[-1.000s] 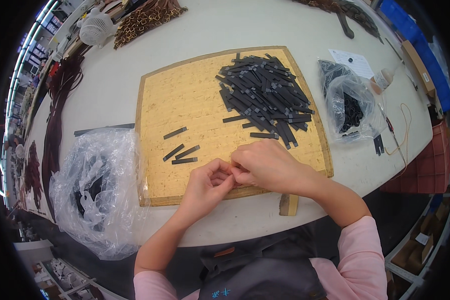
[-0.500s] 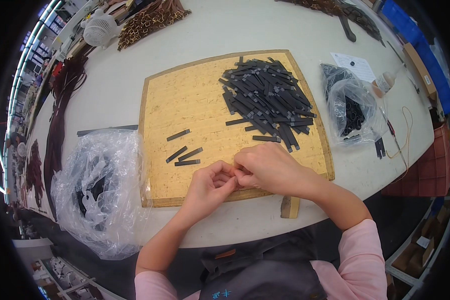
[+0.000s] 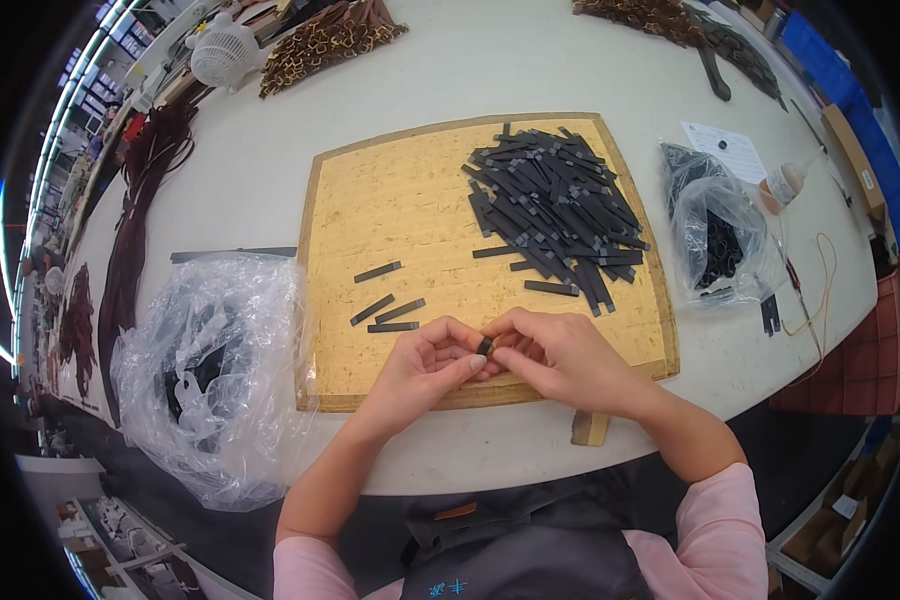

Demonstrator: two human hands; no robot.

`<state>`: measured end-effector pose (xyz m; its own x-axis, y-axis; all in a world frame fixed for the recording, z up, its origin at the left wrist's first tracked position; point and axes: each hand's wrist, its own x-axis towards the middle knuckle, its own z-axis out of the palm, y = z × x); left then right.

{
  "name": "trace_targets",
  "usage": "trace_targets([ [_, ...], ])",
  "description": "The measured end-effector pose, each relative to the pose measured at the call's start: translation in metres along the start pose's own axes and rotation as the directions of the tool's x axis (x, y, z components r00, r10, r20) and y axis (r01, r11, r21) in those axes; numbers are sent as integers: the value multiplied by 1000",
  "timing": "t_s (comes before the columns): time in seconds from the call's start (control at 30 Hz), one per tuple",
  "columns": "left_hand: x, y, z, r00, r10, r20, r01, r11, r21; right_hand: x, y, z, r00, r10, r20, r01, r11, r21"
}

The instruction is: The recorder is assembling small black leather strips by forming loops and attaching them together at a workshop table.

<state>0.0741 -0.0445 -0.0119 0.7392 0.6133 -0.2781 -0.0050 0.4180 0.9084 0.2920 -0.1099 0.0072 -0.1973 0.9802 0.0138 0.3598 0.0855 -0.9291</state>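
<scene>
Holding small black piece (image 3: 485, 346), between fingers (image 3: 454, 329)

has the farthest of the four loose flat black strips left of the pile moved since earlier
No, the flat black strip keeps its place against the yellow, brown-edged rectangular board; the whole view has shifted instead.

Bright pic, strip lamps (image 3: 0, 235) far L, bag (image 3: 270, 400) glare, bent edges
</scene>
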Motion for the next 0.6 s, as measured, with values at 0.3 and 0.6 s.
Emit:
trace_targets([
  [0.3,-4,-1,3,998,25,-50,-22,998,61,3,-3,1,996,-66,-55,57,987,-149],
  [0.6,-1,-6,6,997,12,-82,0,989,146,6,2,6,991,-99,-90,76,969,-234],
])
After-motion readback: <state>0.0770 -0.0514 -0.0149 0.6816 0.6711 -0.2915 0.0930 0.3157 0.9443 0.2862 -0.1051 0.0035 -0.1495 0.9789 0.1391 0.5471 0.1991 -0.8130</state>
